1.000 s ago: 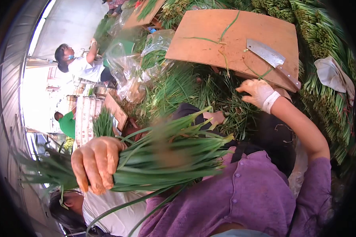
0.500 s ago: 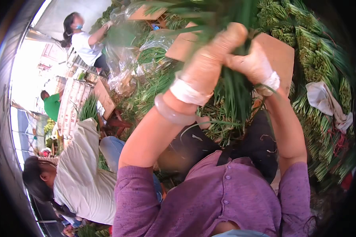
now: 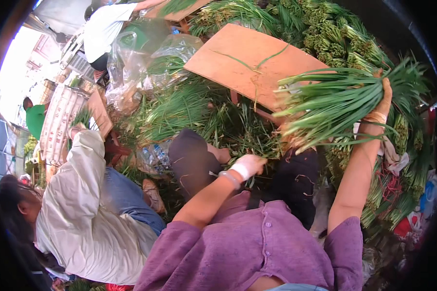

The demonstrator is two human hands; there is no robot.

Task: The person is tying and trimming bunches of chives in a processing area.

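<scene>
A big bunch of garlic chives (image 3: 330,99) is gripped in my right hand (image 3: 384,102), raised at the right with the arm stretched out. Its pale ends point left and its green tips spread out behind the hand. The bunch hangs over the right end of a tilted wooden board (image 3: 243,51), on which a few loose leaves lie. Low over my lap, between my knees, is my left hand (image 3: 250,167), a white band at its wrist. The fingers are curled in; whatever they hold, if anything, is hidden.
Stacked green bundles (image 3: 335,41) line the right side, with a pale cloth (image 3: 395,157) on them. Loose greens (image 3: 179,109) and plastic bags (image 3: 126,68) lie ahead on the left. A person in a pale jacket (image 3: 82,208) sits close at my left; others are farther back.
My hands, together on the greens before, have parted. The right has swung right with the bunch; the left has let go and dropped toward my lap. The view has shifted, uncovering the board.
</scene>
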